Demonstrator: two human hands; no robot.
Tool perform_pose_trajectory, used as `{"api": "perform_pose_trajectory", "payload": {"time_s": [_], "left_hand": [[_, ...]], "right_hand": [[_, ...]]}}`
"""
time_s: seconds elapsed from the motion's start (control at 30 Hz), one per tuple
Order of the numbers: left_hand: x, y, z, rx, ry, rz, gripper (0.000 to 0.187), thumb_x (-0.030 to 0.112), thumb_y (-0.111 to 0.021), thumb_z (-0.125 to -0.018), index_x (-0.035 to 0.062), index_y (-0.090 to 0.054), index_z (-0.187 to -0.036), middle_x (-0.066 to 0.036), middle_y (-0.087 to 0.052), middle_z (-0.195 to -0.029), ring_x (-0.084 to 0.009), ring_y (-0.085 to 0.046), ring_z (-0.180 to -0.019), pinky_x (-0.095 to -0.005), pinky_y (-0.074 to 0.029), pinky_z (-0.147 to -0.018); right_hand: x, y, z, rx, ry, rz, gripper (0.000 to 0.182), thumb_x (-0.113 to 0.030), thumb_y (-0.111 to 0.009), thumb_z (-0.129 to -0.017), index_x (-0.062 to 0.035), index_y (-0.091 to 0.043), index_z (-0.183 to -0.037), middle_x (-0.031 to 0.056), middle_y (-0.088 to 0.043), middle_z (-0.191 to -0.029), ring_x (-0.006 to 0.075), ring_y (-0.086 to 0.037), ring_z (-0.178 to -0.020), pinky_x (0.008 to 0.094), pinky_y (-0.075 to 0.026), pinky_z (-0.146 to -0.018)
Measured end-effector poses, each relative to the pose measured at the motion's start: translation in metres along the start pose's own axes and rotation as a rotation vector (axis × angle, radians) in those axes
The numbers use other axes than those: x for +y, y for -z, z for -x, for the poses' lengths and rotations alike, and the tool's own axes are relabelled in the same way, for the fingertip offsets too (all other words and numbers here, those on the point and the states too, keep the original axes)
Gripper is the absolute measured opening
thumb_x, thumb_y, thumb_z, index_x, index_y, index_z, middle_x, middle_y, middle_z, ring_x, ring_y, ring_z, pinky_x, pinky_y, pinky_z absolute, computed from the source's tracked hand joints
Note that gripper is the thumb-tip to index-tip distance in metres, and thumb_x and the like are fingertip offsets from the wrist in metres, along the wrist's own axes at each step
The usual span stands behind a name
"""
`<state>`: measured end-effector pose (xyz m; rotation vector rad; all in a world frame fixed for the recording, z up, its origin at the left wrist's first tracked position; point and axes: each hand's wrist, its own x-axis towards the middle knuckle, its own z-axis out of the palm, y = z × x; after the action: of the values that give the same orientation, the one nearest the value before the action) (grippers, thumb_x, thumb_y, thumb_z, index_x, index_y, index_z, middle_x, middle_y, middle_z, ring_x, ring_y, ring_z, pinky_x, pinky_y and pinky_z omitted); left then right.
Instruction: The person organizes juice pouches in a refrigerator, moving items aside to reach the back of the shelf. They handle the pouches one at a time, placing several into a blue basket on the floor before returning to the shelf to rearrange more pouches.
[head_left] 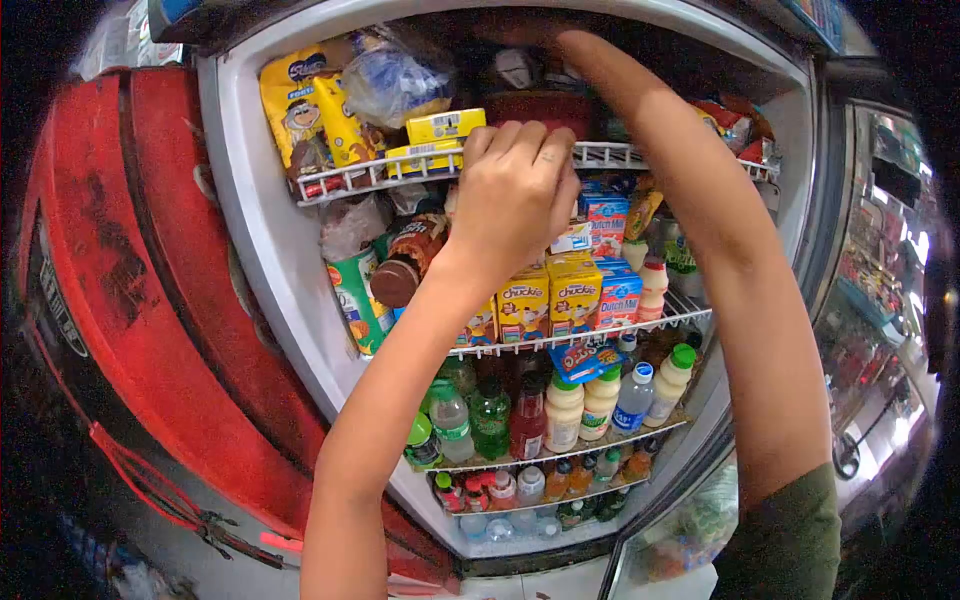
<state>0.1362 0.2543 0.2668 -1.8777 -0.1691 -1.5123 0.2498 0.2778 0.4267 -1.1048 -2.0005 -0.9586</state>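
My left hand (pixel 515 185) is closed over the front rail of the top wire shelf (pixel 610 155) in the refrigerator, its fingers curled over the edge. Just left of those fingers lie yellow boxes (pixel 445 124). My right hand (pixel 535 32) reaches deep into the dark upper part of the top shelf, and its fingers are lost in shadow. Near it is a pale rounded item (pixel 515 68) that I cannot make out. Yellow snack packs (pixel 298 115) and a clear plastic bag with blue-and-white contents (pixel 393 82) fill the shelf's left side.
Below are Chuckie cartons (pixel 574 295), Dutch Mill cartons (pixel 618 295), a brown-capped jar (pixel 398 280) and a green canister (pixel 358 300). Lower shelves hold several bottles (pixel 565 410). A red appliance (pixel 150 250) stands left; a glass door (pixel 680 530) hangs open right.
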Motion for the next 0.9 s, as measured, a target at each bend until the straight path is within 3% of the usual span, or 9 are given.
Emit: {"api": "perform_pose_trajectory", "payload": {"time_s": [0.17,0.23,0.37,0.5,0.57,0.67,0.73,0.83,0.9], "left_hand": [[-0.002,-0.002,0.000,0.052,-0.063,-0.054,0.021,0.013,-0.064,-0.075,0.0045,-0.062,-0.095,-0.010,-0.059,-0.082,-0.0278,-0.057,-0.080,-0.0409,-0.042,-0.074],[-0.003,-0.005,0.002,0.081,-0.066,-0.035,0.023,0.013,-0.064,-0.077,0.0039,-0.063,-0.097,-0.011,-0.059,-0.083,-0.0287,-0.058,-0.081,-0.0410,-0.042,-0.076],[-0.003,-0.010,0.004,0.091,-0.042,-0.017,0.022,0.012,-0.064,-0.076,0.0039,-0.065,-0.096,-0.011,-0.061,-0.085,-0.0283,-0.059,-0.082,-0.0406,-0.042,-0.077],[-0.004,-0.013,0.004,0.127,-0.076,-0.020,0.021,0.011,-0.063,-0.076,0.0036,-0.065,-0.095,-0.010,-0.062,-0.084,-0.0274,-0.060,-0.083,-0.0408,-0.042,-0.077],[-0.001,-0.013,0.005,0.137,-0.081,-0.009,0.018,0.009,-0.062,-0.079,0.0040,-0.068,-0.095,-0.012,-0.065,-0.086,-0.0298,-0.061,-0.081,-0.0393,-0.043,-0.075],[-0.003,-0.008,0.003,0.095,-0.066,0.016,0.018,0.012,-0.061,-0.079,0.0030,-0.067,-0.094,-0.014,-0.065,-0.085,-0.0311,-0.062,-0.083,-0.0412,-0.044,-0.078],[-0.004,-0.006,0.004,0.083,-0.042,0.036,0.019,0.012,-0.062,-0.079,0.0021,-0.067,-0.094,-0.014,-0.064,-0.086,-0.0304,-0.061,-0.084,-0.0419,-0.044,-0.079],[-0.004,-0.006,0.004,0.126,-0.037,0.065,0.019,0.013,-0.062,-0.079,0.0025,-0.066,-0.095,-0.014,-0.064,-0.087,-0.0295,-0.061,-0.085,-0.0415,-0.044,-0.079],[-0.003,-0.003,0.004,0.131,-0.033,0.069,0.019,0.013,-0.062,-0.079,0.0026,-0.066,-0.094,-0.013,-0.064,-0.086,-0.0290,-0.061,-0.084,-0.0406,-0.044,-0.079]], "right_hand": [[-0.005,0.027,0.061,-0.181,-0.112,-0.020,0.032,-0.024,-0.057,-0.091,0.0003,-0.063,-0.111,0.0183,-0.067,-0.099,0.0357,-0.060,-0.101,0.0463,-0.047,-0.088],[-0.003,0.041,0.125,0.306,0.365,-0.084,0.025,-0.016,-0.064,-0.085,0.0031,-0.068,-0.101,0.0146,-0.071,-0.094,0.0294,-0.069,-0.086,0.0325,-0.051,-0.081],[-0.015,0.065,0.261,0.523,-0.427,-0.311,0.023,-0.020,-0.067,-0.084,0.0000,-0.071,-0.094,0.0143,-0.070,-0.090,0.0171,-0.066,-0.076,0.0305,-0.050,-0.072],[0.025,0.012,0.303,0.432,-0.572,-0.027,0.029,-0.020,-0.065,-0.083,-0.0013,-0.067,-0.106,0.0181,-0.068,-0.092,0.0269,-0.067,-0.077,0.0359,-0.051,-0.073],[0.049,-0.013,0.297,0.350,-0.482,0.157,0.050,-0.020,-0.068,-0.079,-0.0015,-0.055,-0.123,0.0227,-0.060,-0.116,0.0390,-0.058,-0.104,0.0455,-0.045,-0.089],[0.063,-0.039,0.280,0.371,-0.384,0.393,0.056,-0.018,-0.070,-0.076,-0.0015,-0.051,-0.126,0.0255,-0.055,-0.121,0.0422,-0.055,-0.107,0.0474,-0.045,-0.091],[0.064,-0.039,0.267,0.139,-0.549,0.357,0.058,-0.015,-0.071,-0.074,-0.0034,-0.051,-0.127,0.0288,-0.053,-0.122,0.0453,-0.053,-0.107,0.0487,-0.045,-0.092],[0.064,-0.041,0.268,0.053,-0.468,0.335,0.059,-0.014,-0.072,-0.073,-0.0051,-0.051,-0.127,0.0297,-0.054,-0.119,0.0446,-0.053,-0.107,0.0497,-0.045,-0.093],[0.061,-0.050,0.285,0.189,-0.378,0.390,0.058,-0.011,-0.071,-0.072,-0.0063,-0.052,-0.126,0.0277,-0.055,-0.119,0.0434,-0.054,-0.106,0.0490,-0.046,-0.092]]}}
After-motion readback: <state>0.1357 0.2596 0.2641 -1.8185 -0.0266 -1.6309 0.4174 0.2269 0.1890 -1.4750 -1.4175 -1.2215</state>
